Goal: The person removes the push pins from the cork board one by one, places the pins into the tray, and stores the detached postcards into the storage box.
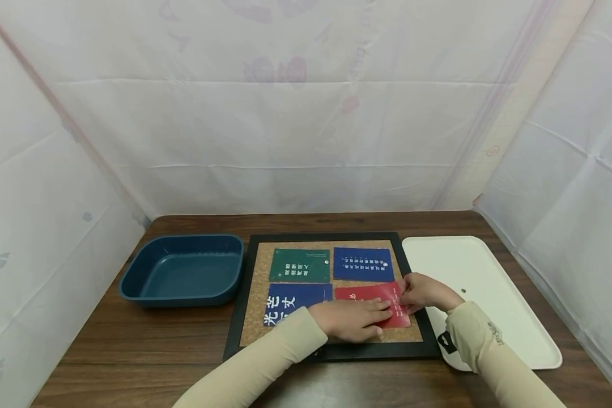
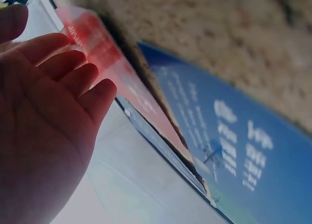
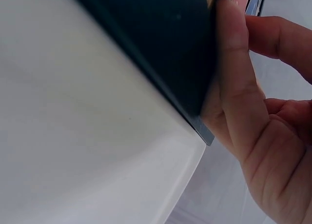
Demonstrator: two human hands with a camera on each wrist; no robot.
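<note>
Two hands [image 1: 357, 320] [image 1: 422, 293], one red card [image 1: 374, 294], four cards

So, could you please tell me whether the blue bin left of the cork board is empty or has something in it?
Empty: the head view shows the blue bin's bare floor, with nothing lying inside.

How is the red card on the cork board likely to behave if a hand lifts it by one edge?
The red rectangular card lies flat on the black-framed cork board, so it is probably thin, light and somewhat bendy. It looks glossy in the left wrist view, so fingers may slip. The left hand lies flat on it, the right hand at its right edge.
</note>
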